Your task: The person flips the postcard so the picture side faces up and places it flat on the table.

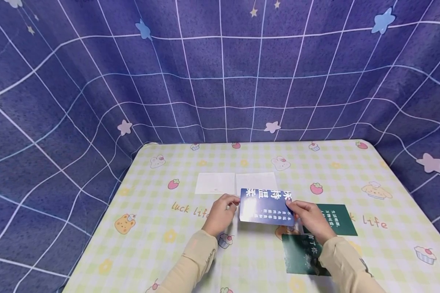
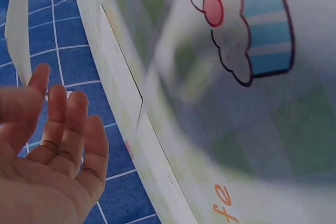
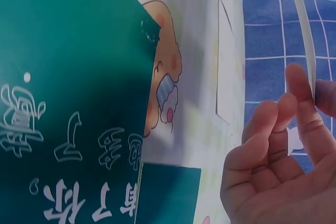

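A blue postcard (image 1: 267, 207) with white Chinese characters is held above the table, its printed face towards the head camera. My right hand (image 1: 309, 217) pinches its right end; in the right wrist view the thumb and index finger (image 3: 299, 85) meet at the card's thin edge. At the opposite end is my left hand (image 1: 221, 213), its fingertips right at the card's left edge. In the left wrist view that hand's fingers (image 2: 68, 124) are loosely bent, and the thumb lies short of the card (image 2: 18, 30).
Two white cards (image 1: 215, 183) (image 1: 256, 181) lie side by side behind the blue one. Two dark green postcards, one farther back (image 1: 339, 219) and one nearer (image 1: 297, 254), lie near the right forearm. A checked tablecloth (image 1: 139, 260) covers the table; a blue curtain (image 1: 238, 89) hangs behind.
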Demonstrator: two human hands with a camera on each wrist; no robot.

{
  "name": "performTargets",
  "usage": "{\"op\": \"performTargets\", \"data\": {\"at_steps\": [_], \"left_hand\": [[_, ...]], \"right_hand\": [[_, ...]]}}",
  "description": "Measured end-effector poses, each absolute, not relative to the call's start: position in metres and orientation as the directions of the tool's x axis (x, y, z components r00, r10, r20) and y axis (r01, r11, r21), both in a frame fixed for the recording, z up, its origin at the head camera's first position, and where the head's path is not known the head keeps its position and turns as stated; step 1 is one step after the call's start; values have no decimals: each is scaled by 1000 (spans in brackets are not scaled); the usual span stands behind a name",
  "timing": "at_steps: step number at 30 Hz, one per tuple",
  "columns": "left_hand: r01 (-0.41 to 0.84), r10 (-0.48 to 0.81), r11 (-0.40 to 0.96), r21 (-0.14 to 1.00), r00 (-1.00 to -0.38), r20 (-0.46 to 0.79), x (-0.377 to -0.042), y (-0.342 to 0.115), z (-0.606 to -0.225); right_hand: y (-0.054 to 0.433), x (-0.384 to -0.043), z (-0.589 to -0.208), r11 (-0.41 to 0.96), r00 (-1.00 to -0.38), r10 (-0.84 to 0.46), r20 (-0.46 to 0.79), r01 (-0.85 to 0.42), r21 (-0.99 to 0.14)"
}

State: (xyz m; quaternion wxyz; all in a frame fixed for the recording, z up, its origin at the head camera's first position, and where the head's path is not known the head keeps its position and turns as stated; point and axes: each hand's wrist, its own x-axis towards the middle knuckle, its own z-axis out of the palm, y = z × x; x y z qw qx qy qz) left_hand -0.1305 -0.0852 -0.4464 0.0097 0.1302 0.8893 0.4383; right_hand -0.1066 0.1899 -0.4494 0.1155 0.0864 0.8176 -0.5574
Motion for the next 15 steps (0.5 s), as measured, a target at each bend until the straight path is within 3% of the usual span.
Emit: {"op": "performTargets", "data": {"at_steps": [15], "left_hand": [[234,211,674,701,-970,121,-132,-69,-453]], "right_hand": [[196,-110,-450,486,-972,35,-232,220,-846]]}}
